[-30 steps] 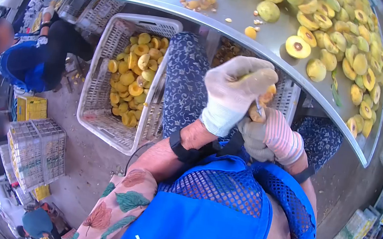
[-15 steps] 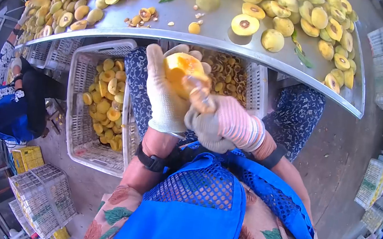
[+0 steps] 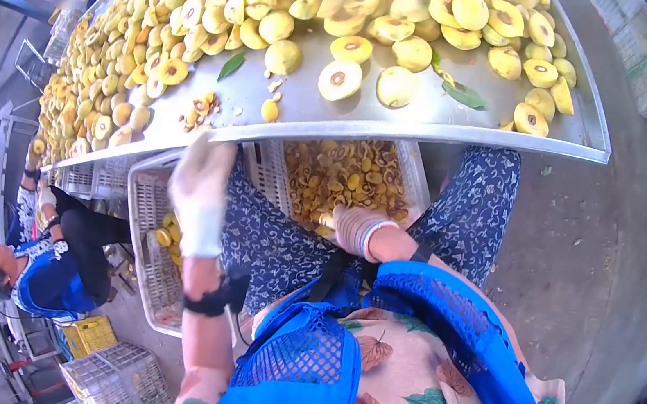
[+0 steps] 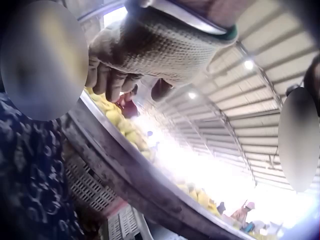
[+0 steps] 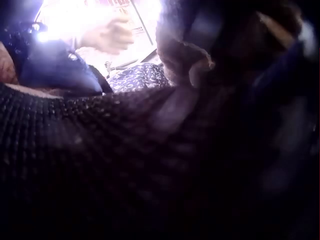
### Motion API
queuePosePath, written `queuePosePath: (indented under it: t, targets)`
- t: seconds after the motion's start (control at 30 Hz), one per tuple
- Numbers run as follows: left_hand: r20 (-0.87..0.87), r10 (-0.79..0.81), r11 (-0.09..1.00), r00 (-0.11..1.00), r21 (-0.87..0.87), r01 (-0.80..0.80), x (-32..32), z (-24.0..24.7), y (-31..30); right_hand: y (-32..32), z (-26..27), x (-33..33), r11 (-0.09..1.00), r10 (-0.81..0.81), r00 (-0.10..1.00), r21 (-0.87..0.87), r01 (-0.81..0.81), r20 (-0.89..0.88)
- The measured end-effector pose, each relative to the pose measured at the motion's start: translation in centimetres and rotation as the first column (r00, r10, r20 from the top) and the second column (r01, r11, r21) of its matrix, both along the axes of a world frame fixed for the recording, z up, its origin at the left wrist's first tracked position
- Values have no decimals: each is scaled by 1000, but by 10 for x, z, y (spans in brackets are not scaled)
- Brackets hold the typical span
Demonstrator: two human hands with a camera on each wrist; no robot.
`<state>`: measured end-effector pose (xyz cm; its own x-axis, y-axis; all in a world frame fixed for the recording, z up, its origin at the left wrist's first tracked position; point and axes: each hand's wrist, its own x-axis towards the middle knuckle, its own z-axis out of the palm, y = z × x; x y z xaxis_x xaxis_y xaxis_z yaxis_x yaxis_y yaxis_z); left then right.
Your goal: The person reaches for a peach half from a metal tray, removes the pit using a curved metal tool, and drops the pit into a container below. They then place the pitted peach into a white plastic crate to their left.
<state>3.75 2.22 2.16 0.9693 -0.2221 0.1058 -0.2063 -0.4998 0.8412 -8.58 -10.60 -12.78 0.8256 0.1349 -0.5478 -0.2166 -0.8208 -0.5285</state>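
My gloved left hand, blurred in the head view, reaches up at the table's front edge, over the left crate. Its fingers hang loosely bent in the left wrist view, with no fruit visible in them. The left crate holds pitted yellow peach halves. Low over the middle crate of pits and scraps, my gloved right hand stays curled round a small wooden-handled tool, mostly hidden by the fingers. The right wrist view is mostly dark.
A metal table bears heaped peach halves, a green leaf and some small scraps. Another person sits at the left. A yellow crate and a pale crate stand on the floor behind.
The left hand held an orange peach half while the right hand worked the tool at it. The hands have since parted, the left moving left without the half, the right dropping toward the middle crate.
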Motion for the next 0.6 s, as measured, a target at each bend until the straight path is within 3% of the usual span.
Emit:
queuePosePath:
  t: [0.03,0.1,0.13,0.2,0.23,0.3,0.37,0.4,0.43,0.47,0.5,0.53,0.57,0.6]
  targets:
    - [17,-100,958,995,273,92,11,-4,-25,1,-5,-4,996,-81,995,26,80,57]
    - [82,-230,871,970,462,167,30,-24,-85,-12,26,-9,998,-26,999,60,25,24]
    - [136,-290,875,947,439,204,50,-56,-106,-16,26,-12,994,-28,1000,110,27,7]
    - [66,-377,812,924,503,296,53,-56,-136,-25,32,-14,975,-23,999,222,28,-26]
    - [-5,-443,749,896,547,373,52,-54,-148,-25,28,-13,973,-35,999,229,39,-24]
    - [-45,-482,721,875,546,426,47,-47,-157,-24,24,-9,973,-105,994,209,101,6]
    - [-74,-524,791,849,327,517,49,-52,-147,-27,22,-12,955,-151,988,262,135,39]
    - [-112,-476,846,872,213,489,49,-52,-142,-26,22,-10,935,-226,974,287,209,29]
    - [-103,-465,852,879,218,476,47,-49,-132,-24,23,-7,910,-296,955,309,276,18]
    - [-307,-464,886,831,-148,440,38,-33,-123,-29,34,-7,852,-420,907,356,385,23]
    - [-472,-513,831,717,-483,277,30,-24,-111,-35,51,-8,778,-533,846,402,482,18]
    - [-372,-659,667,654,-691,279,27,-27,-96,-37,59,-11,547,-714,700,630,551,8]
    - [-370,-649,668,664,-694,267,14,-22,-85,-40,81,-12,502,-764,645,618,605,-11]
    - [-368,-620,663,693,-718,212,-3,-13,-80,-38,80,-12,639,-722,636,614,463,272]
